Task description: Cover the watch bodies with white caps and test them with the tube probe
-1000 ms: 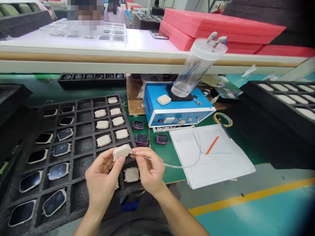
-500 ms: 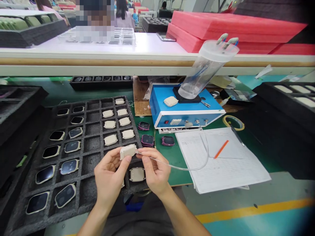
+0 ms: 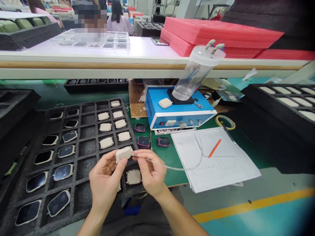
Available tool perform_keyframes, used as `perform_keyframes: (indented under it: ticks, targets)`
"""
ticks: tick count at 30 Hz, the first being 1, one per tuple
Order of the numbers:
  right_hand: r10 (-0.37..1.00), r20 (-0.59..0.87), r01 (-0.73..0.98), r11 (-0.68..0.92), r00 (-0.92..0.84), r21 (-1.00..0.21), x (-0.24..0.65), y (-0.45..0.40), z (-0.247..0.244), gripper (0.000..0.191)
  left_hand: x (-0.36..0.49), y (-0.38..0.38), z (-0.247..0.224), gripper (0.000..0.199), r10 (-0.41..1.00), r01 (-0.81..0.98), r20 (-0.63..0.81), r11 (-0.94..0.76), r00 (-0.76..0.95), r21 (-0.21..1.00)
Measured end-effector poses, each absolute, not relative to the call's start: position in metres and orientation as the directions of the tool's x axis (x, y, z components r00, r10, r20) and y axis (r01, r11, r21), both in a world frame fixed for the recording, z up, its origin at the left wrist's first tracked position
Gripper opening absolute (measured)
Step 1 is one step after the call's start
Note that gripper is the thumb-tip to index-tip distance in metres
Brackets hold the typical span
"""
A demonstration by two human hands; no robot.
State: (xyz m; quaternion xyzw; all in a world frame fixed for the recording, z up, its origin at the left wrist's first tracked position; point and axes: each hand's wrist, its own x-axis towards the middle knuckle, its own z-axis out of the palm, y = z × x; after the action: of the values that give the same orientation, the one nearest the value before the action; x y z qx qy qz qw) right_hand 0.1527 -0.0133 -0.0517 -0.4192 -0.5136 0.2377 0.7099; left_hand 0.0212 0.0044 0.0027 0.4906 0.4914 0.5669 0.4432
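Over the near right part of a black foam tray (image 3: 86, 146), my left hand (image 3: 104, 178) grips a cream smartwatch case (image 3: 123, 154) between thumb and fingers. My right hand (image 3: 153, 175) pinches the end of a thin clear tube (image 3: 180, 169) against the right edge of that case. My fingers partly hide the tube's tip. The tube curves back to the front of a blue box-shaped machine (image 3: 157, 114). Cream cases (image 3: 106, 143) fill the tray's right columns, and dark-screened watches (image 3: 63, 172) lie in its left columns.
On the machine are a tilted clear cylinder (image 3: 190, 78) and another cream case (image 3: 165, 103). Purple-rimmed watches (image 3: 163, 142) lie on the green mat. To the right are papers (image 3: 211, 170) with an orange strip (image 3: 215, 148), and a tape roll (image 3: 225, 122). A shelf (image 3: 147, 67) crosses behind.
The view has shifted slightly, so most of the scene sits further left. Both hands keep the same hold, with the tube's end still at the case's edge.
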Motion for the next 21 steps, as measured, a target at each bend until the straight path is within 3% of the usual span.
perform_keyframes:
  ticks: [21]
  targets:
    - [0.763, 0.543, 0.093, 0.548, 0.350, -0.831, 0.1533, -0.0141, -0.0504, 0.019, 0.0187, 0.0005, 0.0016, 0.036, 0.989, 0.009, 0.082, -0.082, -0.119, 0.997]
